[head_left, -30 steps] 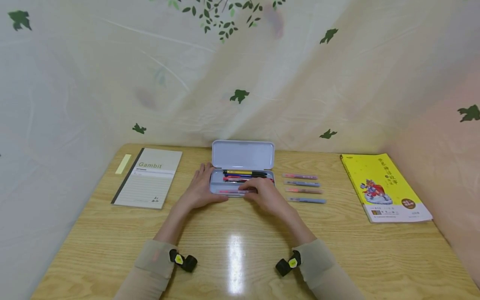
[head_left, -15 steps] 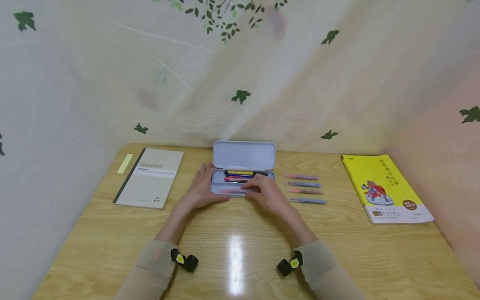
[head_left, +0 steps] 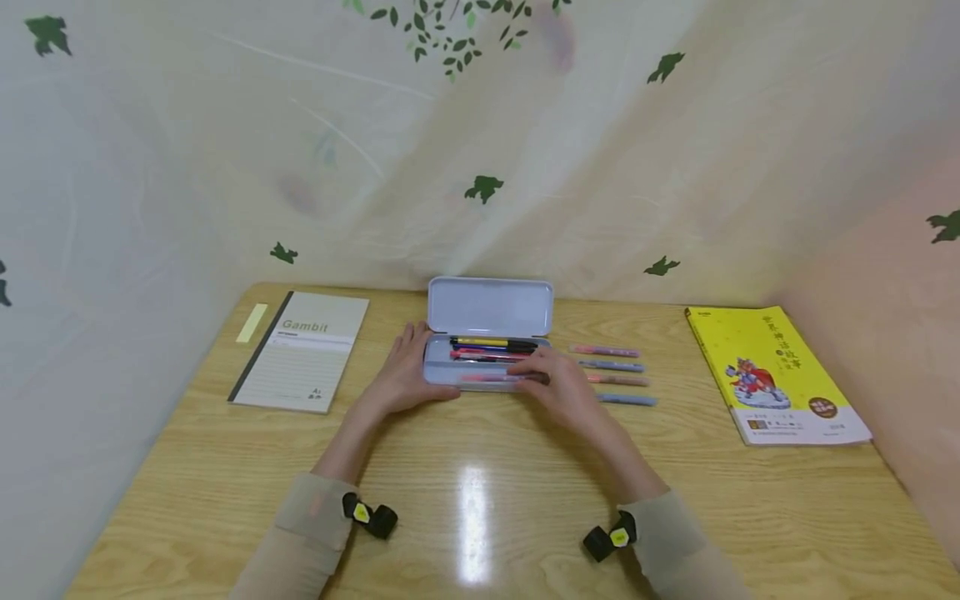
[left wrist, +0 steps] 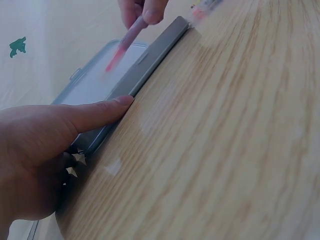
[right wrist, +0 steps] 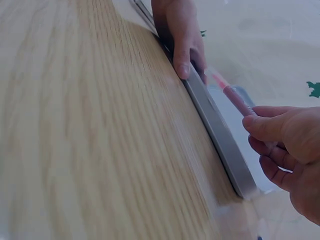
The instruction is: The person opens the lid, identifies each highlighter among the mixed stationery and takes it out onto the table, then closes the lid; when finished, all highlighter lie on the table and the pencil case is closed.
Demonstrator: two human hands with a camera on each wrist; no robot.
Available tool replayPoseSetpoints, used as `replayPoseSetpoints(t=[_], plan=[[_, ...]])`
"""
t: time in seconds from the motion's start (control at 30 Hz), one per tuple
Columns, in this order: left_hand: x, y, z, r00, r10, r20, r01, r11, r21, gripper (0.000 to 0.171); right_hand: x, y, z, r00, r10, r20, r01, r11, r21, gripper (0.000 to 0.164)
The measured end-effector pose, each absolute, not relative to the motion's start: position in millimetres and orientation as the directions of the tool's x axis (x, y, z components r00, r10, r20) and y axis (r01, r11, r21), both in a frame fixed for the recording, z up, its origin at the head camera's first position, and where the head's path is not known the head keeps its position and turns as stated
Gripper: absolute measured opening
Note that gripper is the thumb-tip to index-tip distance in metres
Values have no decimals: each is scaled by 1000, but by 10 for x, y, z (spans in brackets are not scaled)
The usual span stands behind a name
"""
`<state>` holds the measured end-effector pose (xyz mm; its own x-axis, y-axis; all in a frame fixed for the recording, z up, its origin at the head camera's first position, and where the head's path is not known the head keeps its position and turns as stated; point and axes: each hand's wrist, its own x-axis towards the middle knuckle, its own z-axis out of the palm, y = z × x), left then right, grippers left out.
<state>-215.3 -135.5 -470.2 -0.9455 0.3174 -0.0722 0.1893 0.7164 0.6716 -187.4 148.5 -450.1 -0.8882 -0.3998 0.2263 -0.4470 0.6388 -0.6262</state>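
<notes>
An open pale blue metal pencil case [head_left: 491, 307] stands on the table with its lid raised at the back. My left hand [head_left: 399, 375] holds its left end, the thumb lying along the front wall and the other fingers round the side. In the right wrist view, my right hand [right wrist: 295, 142] pinches a marker pen [right wrist: 239, 101] with a mauve barrel and a pinkish-red tip end under a clear cap. It is tilted above the case's front compartment, tip end pointing left. Several pens [head_left: 487, 348] lie in the back compartment, partly hidden by the right hand.
Several similar markers [head_left: 611, 367] lie in a column right of the case. A grey notebook [head_left: 300, 350] and a pale yellow strip [head_left: 252, 322] lie to the left, a yellow book [head_left: 772, 367] to the right. A patterned cloth [head_left: 360, 167] hangs behind the wooden table [head_left: 375, 517].
My right hand has shifted right with the marker, and more of the front compartment shows. It now covers the left ends of some markers beside the case. The left hand keeps its place.
</notes>
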Motion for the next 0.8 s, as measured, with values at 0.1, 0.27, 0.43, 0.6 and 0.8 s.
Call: replayPoseSetpoints(t=[0.1, 0.27, 0.43, 0.6, 0.8], plan=[[-2159, -1363, -4712, -945, 318, -73, 191, 721, 667, 105, -1843, 1625, -4478, -881, -403, 247, -463, 632, -622, 18], [-2172, -1354, -4733, -943, 319, -91, 182, 727, 662, 106, -1783, 1919, -4467, -872, -396, 287, -485, 616, -621, 21], [-2181, -1334, -4735, -941, 327, -84, 193, 727, 659, 105, -1702, 2243, -4472, -875, -365, 319, -485, 639, -597, 21], [-2175, -1338, -4711, -945, 317, -82, 187, 727, 661, 106, -1642, 2516, -4490, -878, -352, 324, -478, 627, -615, 22], [-2165, -1354, -4708, -944, 316, -93, 181, 732, 656, 107, -1574, 2798, -4534, -873, -364, 325, -488, 641, -593, 26]])
